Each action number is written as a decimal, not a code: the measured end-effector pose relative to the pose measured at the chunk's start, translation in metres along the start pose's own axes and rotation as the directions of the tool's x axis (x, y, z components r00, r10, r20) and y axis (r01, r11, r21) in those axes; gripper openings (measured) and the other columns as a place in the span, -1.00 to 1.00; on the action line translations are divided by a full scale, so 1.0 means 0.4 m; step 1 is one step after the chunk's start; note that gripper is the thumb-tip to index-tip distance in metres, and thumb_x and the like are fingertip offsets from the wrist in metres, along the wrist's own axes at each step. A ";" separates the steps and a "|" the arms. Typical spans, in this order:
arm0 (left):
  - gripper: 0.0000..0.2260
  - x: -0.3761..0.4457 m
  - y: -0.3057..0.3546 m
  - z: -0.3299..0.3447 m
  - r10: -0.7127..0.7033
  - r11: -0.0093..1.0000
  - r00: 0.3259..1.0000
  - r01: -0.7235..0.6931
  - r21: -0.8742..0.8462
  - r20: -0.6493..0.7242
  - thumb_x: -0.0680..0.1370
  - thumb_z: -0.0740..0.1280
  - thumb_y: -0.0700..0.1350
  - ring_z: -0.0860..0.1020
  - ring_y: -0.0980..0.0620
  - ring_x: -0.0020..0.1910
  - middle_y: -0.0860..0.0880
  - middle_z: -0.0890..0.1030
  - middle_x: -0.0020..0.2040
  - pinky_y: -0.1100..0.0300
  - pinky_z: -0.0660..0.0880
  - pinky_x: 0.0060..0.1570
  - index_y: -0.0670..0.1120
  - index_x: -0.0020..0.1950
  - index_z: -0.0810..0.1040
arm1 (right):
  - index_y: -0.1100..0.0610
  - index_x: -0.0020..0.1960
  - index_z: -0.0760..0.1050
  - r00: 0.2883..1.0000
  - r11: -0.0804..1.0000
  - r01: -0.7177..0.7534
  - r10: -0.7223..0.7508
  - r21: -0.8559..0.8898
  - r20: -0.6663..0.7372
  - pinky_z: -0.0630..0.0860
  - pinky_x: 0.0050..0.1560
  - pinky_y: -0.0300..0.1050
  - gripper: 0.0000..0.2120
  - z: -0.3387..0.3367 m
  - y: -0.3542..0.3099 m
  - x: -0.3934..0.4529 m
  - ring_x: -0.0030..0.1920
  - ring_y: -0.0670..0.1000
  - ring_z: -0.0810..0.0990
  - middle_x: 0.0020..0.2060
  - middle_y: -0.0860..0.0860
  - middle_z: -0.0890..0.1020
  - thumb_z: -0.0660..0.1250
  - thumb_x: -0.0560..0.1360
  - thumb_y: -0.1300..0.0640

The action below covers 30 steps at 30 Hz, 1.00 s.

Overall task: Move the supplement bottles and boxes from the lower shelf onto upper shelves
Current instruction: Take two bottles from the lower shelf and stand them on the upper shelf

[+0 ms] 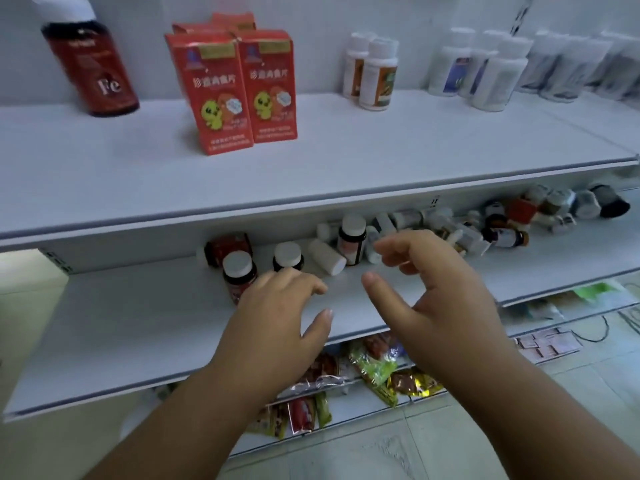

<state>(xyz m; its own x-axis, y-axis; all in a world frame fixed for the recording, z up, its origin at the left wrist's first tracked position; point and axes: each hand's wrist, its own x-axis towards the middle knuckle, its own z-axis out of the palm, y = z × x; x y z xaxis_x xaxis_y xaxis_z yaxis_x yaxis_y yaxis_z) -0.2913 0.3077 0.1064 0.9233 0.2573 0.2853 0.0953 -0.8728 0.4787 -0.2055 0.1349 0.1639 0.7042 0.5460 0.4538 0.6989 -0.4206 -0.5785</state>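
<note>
Both forearms reached forward over the lower shelf (138,341). Left hand (277,323) hovered with fingers loosely spread, holding nothing; its fingertips lay just beside a red bottle with a white cap (239,271); contact could not be confirmed. Right hand (436,299) was likewise relaxed and empty, thumb and fingers parted, above the shelf surface.

Legible writing: "Fe" on a large dark red bottle (93,67) standing on the upper shelf (311,161). Two red boxes (235,88) beside it carried a yellow-green cartoon chick and Chinese characters, too blurred to read. More red boxes stood behind them.

Further right on the upper shelf stood white bottles (374,74) and grey pouches (571,64).

On the lower shelf, a mixed row of small bottles (467,223) lay or stood along the back, some tipped over. Below it, snack packets (374,372) occupied a lower level.
</note>
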 end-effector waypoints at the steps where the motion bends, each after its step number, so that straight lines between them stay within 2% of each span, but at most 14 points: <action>1: -0.73 -0.008 -0.026 -0.001 -0.026 1.000 1.000 0.026 0.001 0.003 0.55 0.24 0.16 0.38 0.17 0.17 0.23 0.48 0.12 0.17 0.36 0.13 0.14 0.21 0.51 | -0.02 0.14 0.51 1.000 1.000 -0.009 0.009 0.001 0.013 0.31 0.05 -0.55 -0.75 0.025 0.000 0.004 0.10 -0.29 0.41 -0.08 -0.25 0.49 0.34 0.49 -0.04; 4: -0.74 -0.020 -0.093 -0.002 -0.086 0.996 0.996 0.086 0.024 -0.013 0.55 0.29 0.10 0.40 0.13 0.15 0.20 0.50 0.11 0.19 0.33 0.07 0.10 0.22 0.53 | -0.03 0.15 0.52 0.996 0.998 -0.051 0.048 0.026 0.077 0.34 -0.02 -0.52 -0.71 0.095 -0.003 0.020 0.08 -0.29 0.42 -0.05 -0.24 0.51 0.32 0.46 -0.08; 8: -0.71 -0.015 -0.173 0.014 -0.143 0.987 0.988 0.146 0.059 -0.063 0.49 0.30 0.07 0.50 0.06 0.03 0.09 0.60 0.02 0.17 0.40 -0.01 0.03 0.16 0.59 | -0.10 0.13 0.50 0.981 0.998 -0.062 0.058 0.016 0.182 0.30 -0.12 -0.54 -0.76 0.179 0.020 0.051 0.01 -0.37 0.40 -0.10 -0.36 0.42 0.35 0.47 -0.07; 11: -0.76 0.009 -0.237 0.051 -0.174 0.976 0.977 0.188 0.114 -0.120 0.45 0.31 0.01 0.51 -0.03 -0.12 0.00 0.58 -0.12 0.09 0.49 -0.12 -0.05 0.05 0.59 | -0.01 0.19 0.52 0.971 0.999 -0.042 0.042 -0.006 0.234 0.28 -0.12 -0.55 -0.70 0.262 0.068 0.099 -0.04 -0.27 0.44 -0.06 -0.27 0.46 0.41 0.48 -0.01; 12: -0.76 0.017 -0.260 0.070 -0.183 0.970 0.971 0.204 0.133 -0.153 0.45 0.31 -0.01 0.50 -0.07 -0.14 -0.03 0.57 -0.13 0.03 0.51 -0.15 -0.08 0.05 0.59 | 0.04 0.22 0.52 0.968 1.000 -0.017 0.023 -0.024 0.250 0.33 -0.08 -0.46 -0.66 0.297 0.089 0.121 0.02 -0.16 0.48 0.00 -0.16 0.50 0.41 0.48 -0.01; 13: -0.73 0.025 -0.283 0.090 -0.195 0.964 0.962 0.224 0.142 -0.193 0.45 0.32 -0.03 0.51 -0.11 -0.12 -0.08 0.57 -0.11 -0.03 0.52 -0.16 -0.12 0.08 0.58 | 0.07 0.25 0.51 0.963 0.999 0.006 0.005 -0.041 0.270 0.41 -0.02 -0.28 -0.61 0.335 0.113 0.144 0.09 -0.02 0.51 0.08 -0.06 0.53 0.38 0.47 -0.03; 15: -0.62 0.042 -0.325 0.130 -0.236 0.951 0.932 0.280 0.132 -0.275 0.43 0.36 -0.05 0.52 -0.22 -0.01 -0.18 0.55 0.04 -0.10 0.54 -0.09 -0.16 0.21 0.54 | 0.06 0.38 0.41 0.940 0.997 0.007 0.021 -0.082 0.339 0.42 0.22 -0.01 -0.48 0.411 0.160 0.187 0.29 0.14 0.44 0.29 0.07 0.46 0.30 0.46 -0.10; 17: -0.49 0.062 -0.352 0.163 -0.342 0.923 0.890 0.379 0.072 -0.303 0.43 0.42 -0.04 0.47 -0.25 0.13 -0.21 0.47 0.20 -0.13 0.52 0.04 -0.09 0.36 0.44 | 0.02 0.49 0.26 0.901 0.989 -0.031 0.091 -0.145 0.425 0.29 0.40 0.05 -0.41 0.478 0.196 0.216 0.45 0.16 0.25 0.46 0.07 0.28 0.29 0.51 -0.12; 18: -0.44 0.074 -0.362 0.178 -0.402 0.904 0.867 0.427 0.023 -0.293 0.44 0.44 -0.03 0.44 -0.23 0.19 -0.18 0.43 0.27 -0.13 0.49 0.11 -0.03 0.41 0.38 | 0.02 0.49 0.25 0.884 0.986 -0.045 0.113 -0.158 0.454 0.29 0.40 0.06 -0.41 0.505 0.210 0.223 0.45 0.15 0.25 0.48 0.06 0.25 0.31 0.52 -0.10; 20: -0.41 0.099 -0.380 0.203 -0.484 0.872 0.836 0.486 -0.058 -0.259 0.47 0.44 0.01 0.41 -0.19 0.26 -0.14 0.38 0.35 -0.11 0.46 0.20 0.06 0.46 0.30 | 0.04 0.40 0.30 0.880 0.989 -0.080 0.128 -0.124 0.457 0.43 0.25 0.06 -0.48 0.541 0.226 0.224 0.30 0.15 0.41 0.38 0.05 0.34 0.36 0.51 -0.02; 22: -0.45 0.116 -0.395 0.219 -0.514 0.857 0.822 0.505 -0.103 -0.245 0.50 0.41 0.00 0.44 -0.19 0.25 -0.13 0.42 0.32 -0.10 0.47 0.19 0.08 0.45 0.32 | 0.03 0.30 0.34 0.903 0.991 -0.105 0.130 -0.082 0.410 0.49 0.03 0.01 -0.59 0.553 0.230 0.222 0.09 0.12 0.51 0.25 0.04 0.42 0.38 0.51 0.04; 25: -0.49 0.105 -0.405 0.216 -0.512 0.859 0.824 0.490 -0.149 -0.244 0.50 0.43 -0.02 0.46 -0.15 0.20 -0.12 0.46 0.26 0.01 0.49 0.13 0.10 0.42 0.38 | -0.02 0.20 0.37 0.925 0.991 -0.126 0.135 -0.050 0.355 0.39 -0.17 -0.13 -0.68 0.537 0.231 0.206 -0.15 -0.03 0.48 0.09 -0.04 0.45 0.39 0.51 0.02; 28: -0.49 0.054 -0.380 0.177 -0.477 0.864 0.855 0.413 -0.287 -0.205 0.45 0.49 -0.04 0.50 -0.01 0.14 -0.03 0.50 0.22 0.15 0.47 0.08 0.13 0.36 0.42 | -0.10 0.12 0.39 0.928 0.967 -0.240 0.203 0.085 0.311 0.41 -0.25 -0.20 -0.74 0.494 0.219 0.166 -0.17 -0.17 0.50 -0.01 -0.12 0.50 0.39 0.49 -0.01; 30: -0.49 0.016 -0.352 0.137 -0.531 0.797 0.834 0.433 -0.421 -0.147 0.42 0.52 -0.03 0.54 0.11 0.07 0.08 0.54 0.17 0.23 0.48 0.02 0.21 0.30 0.42 | -0.13 0.06 0.43 0.888 0.890 -0.398 0.313 0.222 0.336 0.45 -0.20 -0.23 -0.81 0.456 0.199 0.139 -0.12 -0.19 0.54 -0.06 -0.18 0.56 0.38 0.50 -0.01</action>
<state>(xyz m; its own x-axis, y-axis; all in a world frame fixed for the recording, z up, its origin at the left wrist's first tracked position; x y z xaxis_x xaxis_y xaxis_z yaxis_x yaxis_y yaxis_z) -0.2785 0.4094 -0.0047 0.6649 0.7394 0.1060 0.3189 -0.4093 0.8549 -0.1336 0.2640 0.0193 0.8022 0.5970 -0.0058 0.3146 -0.4310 -0.8457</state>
